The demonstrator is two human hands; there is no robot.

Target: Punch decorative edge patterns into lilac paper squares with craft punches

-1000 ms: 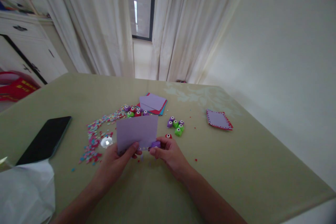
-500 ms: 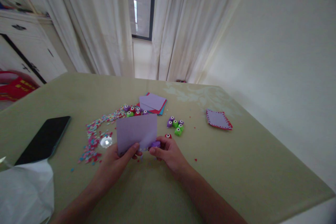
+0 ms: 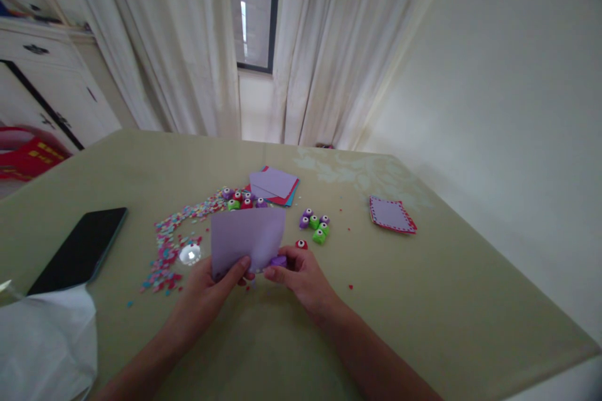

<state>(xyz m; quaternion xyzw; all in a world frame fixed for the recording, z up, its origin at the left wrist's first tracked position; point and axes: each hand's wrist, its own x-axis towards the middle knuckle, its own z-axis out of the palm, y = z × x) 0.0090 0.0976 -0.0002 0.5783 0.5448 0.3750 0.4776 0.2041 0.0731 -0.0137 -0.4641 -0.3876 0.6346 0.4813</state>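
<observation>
My left hand (image 3: 214, 285) pinches a light purple sheet of card (image 3: 244, 235) by its lower edge, thumb in front, and the card stands up from the fingers. At the card's lower right corner, my right hand (image 3: 303, 279) is closed around a small purple craft punch (image 3: 279, 260), which touches the card's edge. Small notches show along that lower edge near the thumb. Just beyond my right hand lies a red punch (image 3: 301, 244). A group of green and purple punches (image 3: 315, 222) sits farther right, and more punches (image 3: 247, 203) are partly hidden behind the card.
Tiny coloured paper cutouts (image 3: 164, 254) curve across the left, beside a shiny round disc (image 3: 190, 254). A phone (image 3: 79, 250) and a white bag (image 3: 47, 344) lie further left. Coloured cards (image 3: 277, 182) are stacked at the back; edge-punched cards (image 3: 392, 214) lie right.
The card has dipped slightly and bows more, its top edge now curved. Both hands keep their hold, with the purple punch still at the lower right corner.
</observation>
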